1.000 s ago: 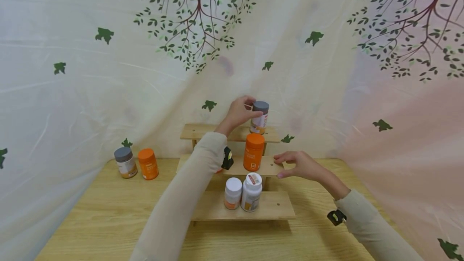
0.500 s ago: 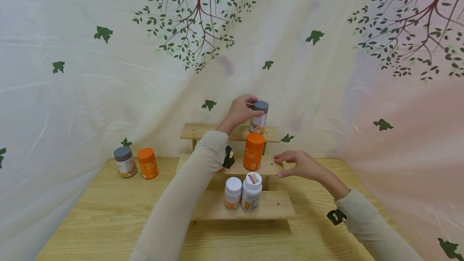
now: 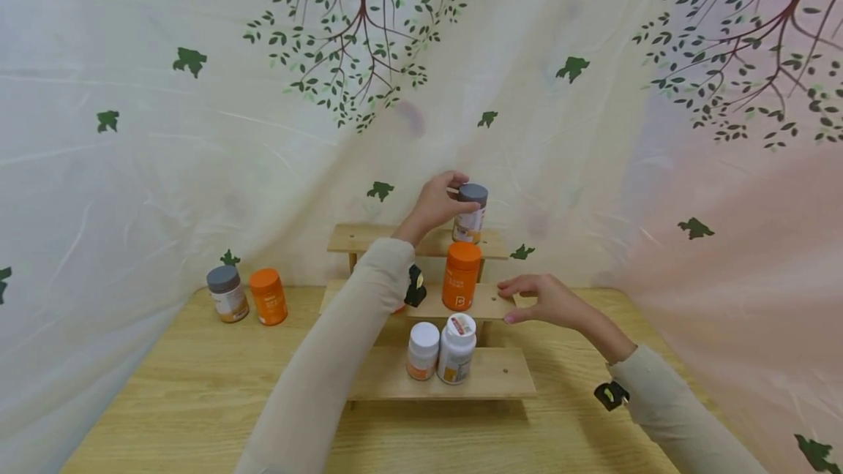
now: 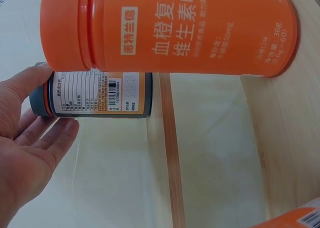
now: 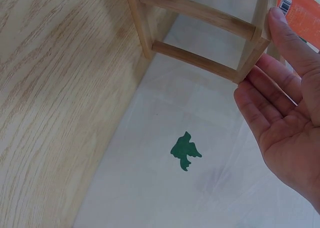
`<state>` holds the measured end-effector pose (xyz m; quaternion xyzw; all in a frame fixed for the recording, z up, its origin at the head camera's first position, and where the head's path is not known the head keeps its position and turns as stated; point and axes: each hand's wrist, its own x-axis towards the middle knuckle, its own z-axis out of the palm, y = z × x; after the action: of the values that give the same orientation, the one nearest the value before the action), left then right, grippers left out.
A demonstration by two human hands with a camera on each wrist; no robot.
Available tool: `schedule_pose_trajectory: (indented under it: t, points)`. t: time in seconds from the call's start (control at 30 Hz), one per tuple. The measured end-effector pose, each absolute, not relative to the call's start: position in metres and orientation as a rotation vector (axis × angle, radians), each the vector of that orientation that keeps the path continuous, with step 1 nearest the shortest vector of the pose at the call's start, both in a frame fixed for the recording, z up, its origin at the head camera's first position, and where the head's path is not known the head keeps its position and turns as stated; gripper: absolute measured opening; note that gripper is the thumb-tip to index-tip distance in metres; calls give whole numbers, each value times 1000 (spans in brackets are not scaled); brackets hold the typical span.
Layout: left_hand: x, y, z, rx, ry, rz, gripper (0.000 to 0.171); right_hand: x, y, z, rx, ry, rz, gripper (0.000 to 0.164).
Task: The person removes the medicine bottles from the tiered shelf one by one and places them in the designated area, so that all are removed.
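On the top step of a three-tier wooden shelf (image 3: 490,303) stands a supplement bottle with a grey lid (image 3: 469,224). My left hand (image 3: 435,203) holds it by the lid end, thumb on one side and fingers on the other. In the left wrist view an orange bottle (image 4: 175,30) hides part of that grip and of the grey-lidded bottle (image 4: 105,95). My right hand (image 3: 546,300) grips the right end of the middle step, thumb at its front edge and fingers at the back. The right wrist view shows the thumb (image 5: 287,35) against the wood.
The orange bottle (image 3: 461,276) stands on the middle step; another orange one is mostly hidden behind my left wrist. Two white bottles (image 3: 424,351) share the bottom step. On the table (image 3: 197,393), far left, are a second grey-lidded bottle (image 3: 228,295) and an orange bottle (image 3: 268,297).
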<state>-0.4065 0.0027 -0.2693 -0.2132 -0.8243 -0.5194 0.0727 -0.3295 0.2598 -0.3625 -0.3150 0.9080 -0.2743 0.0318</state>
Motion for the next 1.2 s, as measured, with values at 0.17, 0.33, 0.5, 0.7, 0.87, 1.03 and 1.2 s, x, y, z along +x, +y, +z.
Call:
schedule_pose_trajectory:
  t: [0.17, 0.33, 0.5, 0.7, 0.87, 1.03, 1.2]
  points:
    - [-408, 2, -270, -653, -2470, -1538, 52, -329, 260, -363, -969, 2795, -847, 48]
    - [-404, 0, -265, -637, -2450, -1530, 52, -329, 260, -363, -967, 2801, -846, 48]
    - [-401, -2, -257, -647, -2398, -1512, 52, -331, 260, -363, -984, 2807, -841, 48]
    - [-397, -7, -249, -688, -2327, -1514, 50, -330, 261, -364, -1011, 2810, -843, 49]
    - [-391, -14, -241, -717, -2286, -1573, 49, -330, 262, -365, -1026, 2819, -846, 48]
    - [-387, -23, -234, -717, -2259, -1651, 50, -329, 262, -365, -1021, 2817, -848, 48]
    - [-383, -32, -228, -722, -2246, -1704, 51, -328, 261, -363, -1016, 2812, -849, 48]
